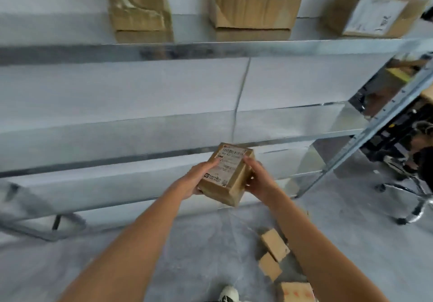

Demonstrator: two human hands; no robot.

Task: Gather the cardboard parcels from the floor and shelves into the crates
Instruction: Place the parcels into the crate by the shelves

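Grey metal shelving unit (210,48) across the whole upper view, tiers stacked one under another, upright post (365,135) slanting down at right. Pale grey floor (187,255) below.

On the top tier: tall creased brown cardboard parcel (138,8) at left, standing on a flatter box; stacked brown cardboard parcels (253,6) in the middle; brown cardboard parcel with a large white label (372,13) at right, tilted. All somewhat blurred.

Black wheeled office chair with chrome base (407,184) at far right, beyond the post.

Held up in front of the lower tiers, centre of view: small brown cardboard parcel with a printed label on top (226,175), tilted, one corner down. Left hand (196,179) gripping its left side, fingers curled under, thumb over the label. Right hand (257,179) gripping its right side, fingers wrapped round the edge.

On the floor near the bottom right: two small plain brown cardboard boxes (273,255), touching, and just beside them a brown box with orange markings (296,292) at the lower edge. White shoe toe (228,294) at the bottom edge.
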